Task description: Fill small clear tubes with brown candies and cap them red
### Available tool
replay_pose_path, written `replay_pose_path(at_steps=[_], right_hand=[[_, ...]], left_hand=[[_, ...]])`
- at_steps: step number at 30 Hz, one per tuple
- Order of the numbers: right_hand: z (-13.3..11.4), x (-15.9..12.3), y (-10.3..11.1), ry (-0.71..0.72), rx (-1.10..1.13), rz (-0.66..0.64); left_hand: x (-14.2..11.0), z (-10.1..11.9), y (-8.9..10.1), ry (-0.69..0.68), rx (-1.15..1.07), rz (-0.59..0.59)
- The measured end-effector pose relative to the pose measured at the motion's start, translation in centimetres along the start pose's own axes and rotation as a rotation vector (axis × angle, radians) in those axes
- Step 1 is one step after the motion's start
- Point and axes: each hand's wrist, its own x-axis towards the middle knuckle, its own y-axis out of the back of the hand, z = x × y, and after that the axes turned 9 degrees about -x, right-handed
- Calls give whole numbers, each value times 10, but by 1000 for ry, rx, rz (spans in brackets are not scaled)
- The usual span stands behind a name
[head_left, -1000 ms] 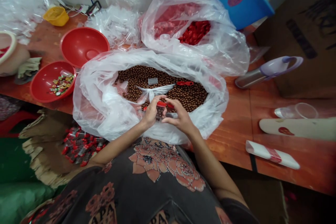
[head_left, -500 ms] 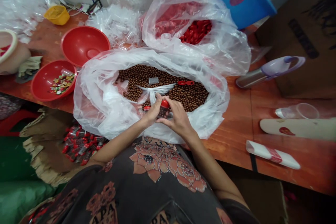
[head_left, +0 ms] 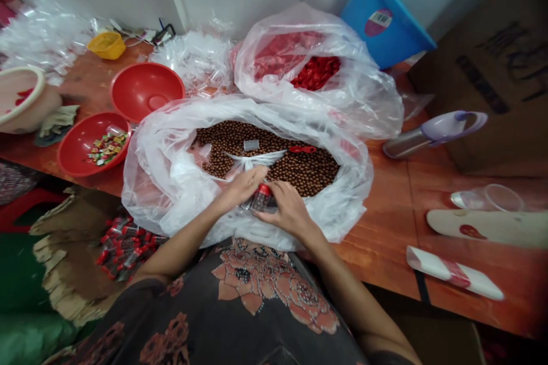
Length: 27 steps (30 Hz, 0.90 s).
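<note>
Right-hand grip: the right hand (head_left: 290, 210) is clamped on a clear plastic tube (head_left: 261, 201), fingers across its side, and the tube's red cap (head_left: 265, 189) points toward 12 o'clock.

Left-hand grip: the left hand (head_left: 240, 187) lies flat and open, palm down, at 9 o'clock from the tube; its fingers reach toward the cap, apart from the right hand. Whether it touches the tube cannot be told.

Tube: held low over the near rim of a white plastic bag (head_left: 145, 194), with dark round contents visible through its wall.

Bag contents: brown balls (head_left: 274, 151) fill the bag's mouth from 10 to 2 o'clock, just beyond the hands. A twisted white plastic tie (head_left: 250, 158) sits at 11 o'clock, and a small red piece (head_left: 302, 149) lies on the balls at 1 o'clock.

Near, 12 to 1 o'clock: a clear bag of red pieces (head_left: 315, 73) stands touching the white bag.

Near, 10 o'clock: two red bowls sit side by side, one bare (head_left: 145, 91), one holding wrapped sweets (head_left: 108, 147).

Far, 2 o'clock: a steel flask with a lilac top (head_left: 432, 138) lies on the wooden table (head_left: 377, 239).

Low, 8 o'clock: filled red-capped tubes (head_left: 124, 250) lie piled on torn cardboard (head_left: 55, 256).
</note>
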Motion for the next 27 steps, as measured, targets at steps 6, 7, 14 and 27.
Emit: replay_pose_path(at_steps=[6, 7, 14, 27], right_hand=[[11, 10, 7, 56, -22, -149], [20, 15, 9, 39, -25, -117], [111, 58, 23, -224, -267, 84], [99, 32, 20, -570, 576, 403]], left_hand=[[81, -18, 59, -91, 577, 78], [92, -24, 64, -116, 598, -15], [106, -41, 87, -72, 589, -250], [110, -44, 73, 275, -107, 174]])
